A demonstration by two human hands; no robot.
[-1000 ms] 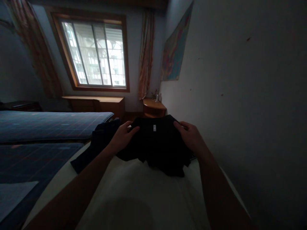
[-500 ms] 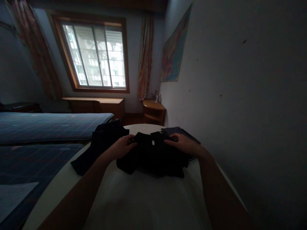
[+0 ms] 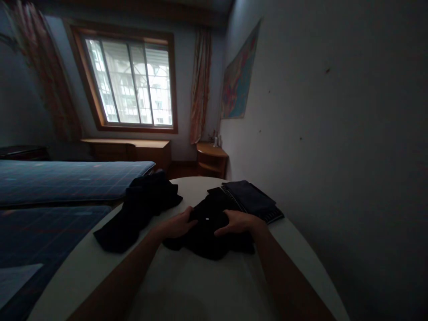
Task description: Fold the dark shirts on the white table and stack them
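A black shirt (image 3: 210,240) with a small white label lies bunched on the round white table (image 3: 187,285). At its left edge my left hand (image 3: 179,223) has thumb and fingers closed on the cloth. My right hand (image 3: 236,221) rests on the shirt's right side, thumb and fingers spread apart. Dark folded clothes (image 3: 250,196) lie just beyond the right hand, partly against the shirt. Left of the left hand is a dark crumpled garment (image 3: 137,214). The fabric's darkness hides its folds.
Beds with blue checked mattresses (image 3: 67,180) stand on the left. A bare wall (image 3: 301,187) runs along the right, with a map (image 3: 239,80) on it. Under the window (image 3: 130,84) is a wooden desk (image 3: 147,143), and a corner shelf (image 3: 212,150) stands behind the table.
Both hands and the shirt's label end have come down and nearer to me, and the shirt lies flatter. The right hand has moved left and its fingers have spread. More of the folded clothes shows.
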